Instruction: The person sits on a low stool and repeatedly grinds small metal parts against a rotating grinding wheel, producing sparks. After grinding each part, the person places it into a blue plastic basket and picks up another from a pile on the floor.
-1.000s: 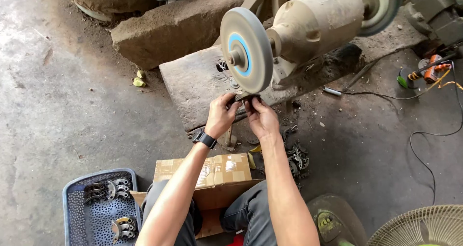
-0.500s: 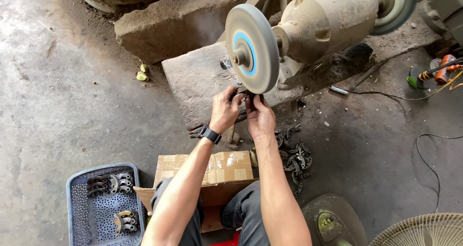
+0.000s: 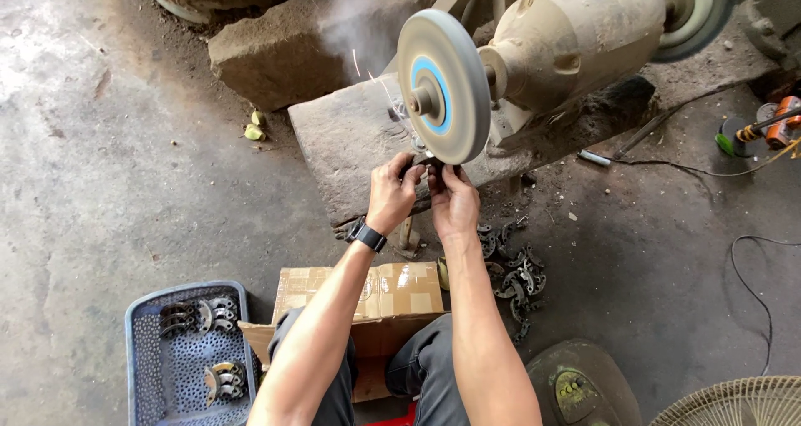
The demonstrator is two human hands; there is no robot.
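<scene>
A bench grinder [image 3: 576,46] stands on a stone block, its grey wheel [image 3: 444,85] with a blue centre facing me. My left hand [image 3: 392,194] and my right hand [image 3: 455,201] together grip a small dark metal part [image 3: 427,166] pressed against the bottom edge of the wheel. Sparks and a wisp of smoke rise to the left of the wheel. A black watch [image 3: 366,235] is on my left wrist. Most of the part is hidden by my fingers.
A blue perforated basket [image 3: 142,342] with several metal pieces sits at lower left. A cardboard box [image 3: 392,288] lies between my knees. A pile of dark metal parts [image 3: 513,267] lies on the floor to the right. Cables, an orange tool [image 3: 780,130] and a fan grille [image 3: 743,405] are at right.
Both hands have brought the part up against the wheel's lower edge; sparks and smoke now come off it. The view has shifted closer.
</scene>
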